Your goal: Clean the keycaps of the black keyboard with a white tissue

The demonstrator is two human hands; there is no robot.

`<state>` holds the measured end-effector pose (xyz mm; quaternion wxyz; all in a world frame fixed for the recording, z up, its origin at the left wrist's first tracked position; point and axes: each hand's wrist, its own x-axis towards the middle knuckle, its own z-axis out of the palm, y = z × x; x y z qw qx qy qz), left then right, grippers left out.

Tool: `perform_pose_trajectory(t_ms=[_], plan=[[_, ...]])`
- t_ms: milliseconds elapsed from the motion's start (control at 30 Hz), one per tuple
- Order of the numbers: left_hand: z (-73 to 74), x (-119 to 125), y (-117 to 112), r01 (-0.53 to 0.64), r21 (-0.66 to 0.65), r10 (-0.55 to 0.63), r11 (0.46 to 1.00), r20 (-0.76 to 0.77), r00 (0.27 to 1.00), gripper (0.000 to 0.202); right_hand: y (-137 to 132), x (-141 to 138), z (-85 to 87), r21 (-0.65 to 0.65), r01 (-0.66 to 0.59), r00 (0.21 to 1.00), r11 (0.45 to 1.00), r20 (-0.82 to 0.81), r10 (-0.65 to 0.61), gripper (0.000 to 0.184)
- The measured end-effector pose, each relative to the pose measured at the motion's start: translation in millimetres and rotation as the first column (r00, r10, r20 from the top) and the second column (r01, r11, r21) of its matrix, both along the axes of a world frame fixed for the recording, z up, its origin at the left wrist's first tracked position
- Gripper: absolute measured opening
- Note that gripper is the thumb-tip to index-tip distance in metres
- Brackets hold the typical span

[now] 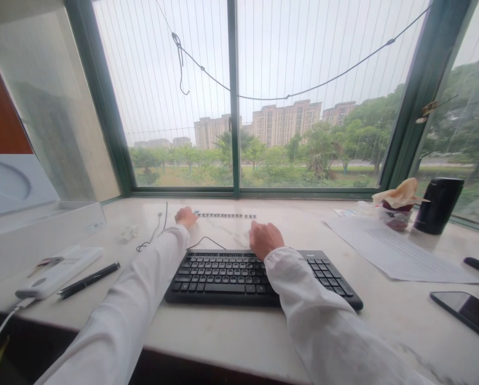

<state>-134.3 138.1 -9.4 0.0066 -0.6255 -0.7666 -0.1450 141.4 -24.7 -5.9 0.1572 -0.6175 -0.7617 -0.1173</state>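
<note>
A black keyboard (223, 274) lies in front of me on the pale stone counter. Behind it runs a straight row of small dark pieces (227, 215) that look like keycaps. My left hand (186, 216) is closed at the row's left end, its fingertips against a small greenish bit (196, 213); what it grips is too small to name. Over the keyboard's back edge, right of centre, my right hand (266, 239) is curled closed. Its fingertips are turned away, so anything inside them is hidden.
On the left are a pen (89, 279), a white power bank (59, 271) with a cable, and a white box (43, 227). Paper sheets (392, 248), a black cylinder (439, 206), a cup-like container (395, 214) and a phone (466, 315) are on the right.
</note>
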Motion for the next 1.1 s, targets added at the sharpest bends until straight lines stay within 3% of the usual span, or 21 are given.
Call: perform_pose_trajectory(t_ms=[167, 300, 400, 533, 633, 700, 933, 1000, 1100], plan=[[16.1, 15.6, -20.3, 0.079, 0.130, -0.081, 0.988, 0.010, 0.997, 0.033, 0.4, -2.5, -0.5, 0.157, -0.006, 0.997, 0.988, -0.073, 0.017, 0.028], [25.2, 44.1, -57.4, 0.242, 0.231, -0.247, 0.942, -0.010, 0.969, 0.028, 1.2, -2.8, -2.3, 0.172, 0.005, 0.979, 0.985, -0.204, 0.030, 0.027], [24.2, 66.5, -93.0, 0.453, 0.396, -0.484, 0.799, -0.023, 0.875, 0.024, 5.9, -0.1, -4.3, 0.085, 0.000, 0.900, 0.996, -0.434, 0.037, 0.025], [12.4, 87.9, -127.0, 0.530, 0.527, -0.615, 0.665, -0.018, 0.789, 0.018, 18.5, 4.1, -9.6, -0.018, -0.057, 0.644, 0.998, -0.765, 0.023, 0.024], [1.5, 94.6, -135.3, 0.568, 0.571, -0.670, 0.592, -0.042, 0.741, 0.014, 27.4, 2.8, -17.2, -0.048, -0.194, 0.427, 0.980, -0.904, 0.041, 0.025], [-3.8, 95.1, -136.2, 0.591, 0.587, -0.700, 0.553, -0.058, 0.712, 0.013, 30.8, -0.8, -23.1, -0.041, -0.285, 0.350, 0.958, -0.934, 0.064, 0.028], [-12.0, 89.0, -139.5, 0.613, 0.617, -0.748, 0.494, -0.057, 0.661, 0.013, 30.2, -10.4, -30.6, -0.030, -0.346, 0.439, 0.938, -0.888, 0.133, 0.042], [-12.8, 88.1, -140.9, 0.621, 0.619, -0.761, 0.481, -0.057, 0.646, 0.013, 30.0, -11.1, -30.9, -0.036, -0.364, 0.411, 0.931, -0.903, 0.126, 0.044], [-12.3, 87.6, -143.0, 0.639, 0.623, -0.783, 0.451, -0.067, 0.618, 0.013, 31.1, -12.2, -32.5, -0.019, -0.394, 0.271, 0.919, -0.958, 0.096, 0.047]])
